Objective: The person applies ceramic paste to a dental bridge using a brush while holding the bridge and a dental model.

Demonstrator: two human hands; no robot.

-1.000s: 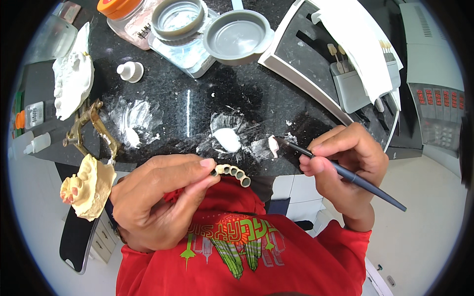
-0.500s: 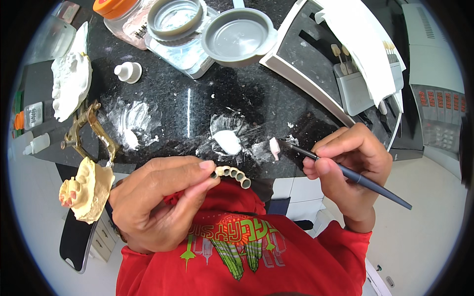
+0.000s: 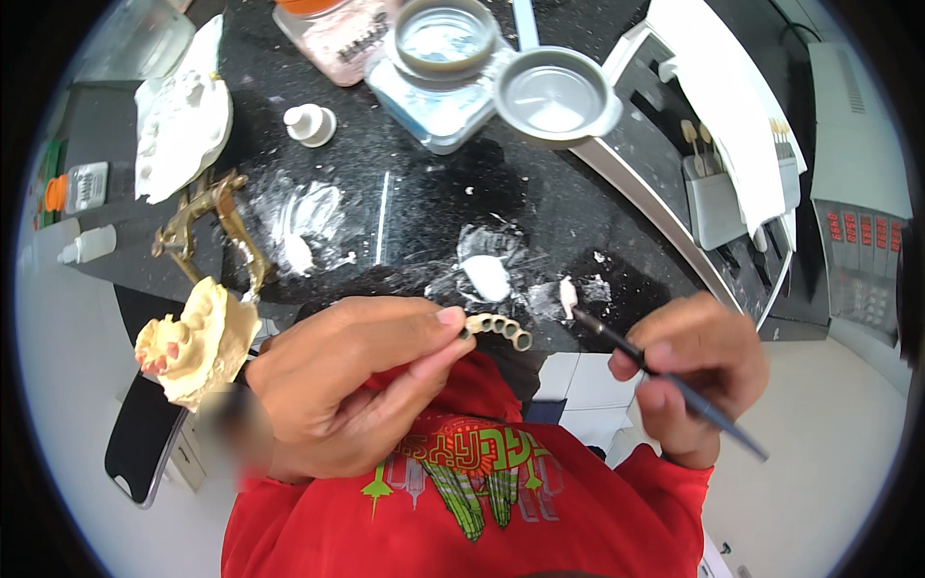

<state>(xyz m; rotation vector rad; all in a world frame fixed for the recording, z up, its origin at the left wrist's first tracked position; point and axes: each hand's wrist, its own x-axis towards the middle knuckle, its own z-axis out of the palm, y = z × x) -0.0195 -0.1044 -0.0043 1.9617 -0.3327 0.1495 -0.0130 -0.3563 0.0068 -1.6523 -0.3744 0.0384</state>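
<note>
Between the thumb and fingertips of my left hand (image 3: 356,376) is a curved dental bridge (image 3: 497,326). Its row of hollow, dark-lined crowns faces up, and the end nearest my fingers is partly covered. My right hand (image 3: 696,371) grips a slim dark brush (image 3: 706,408) like a pen, slightly blurred. The brush's tip lies at the lower end of a small pinkish-white dab of paste (image 3: 568,296) on the black counter. A larger white paste mound (image 3: 486,277) sits between that dab and the bridge, amid smeared residue.
At left stand a yellow dental model (image 3: 200,342) on a brass articulator (image 3: 231,217) and a white plaster cast (image 3: 183,125). A white-capped bottle (image 3: 310,125), powder jar (image 3: 434,96) and grey round lid (image 3: 554,93) are farther back. A white-edged tray (image 3: 665,226) borders the right.
The whole view has shifted, so counter items appear farther right. Against the pinkish dab, the brush tip has gone from its upper side to its lower end. My left hand still holds the bridge.
</note>
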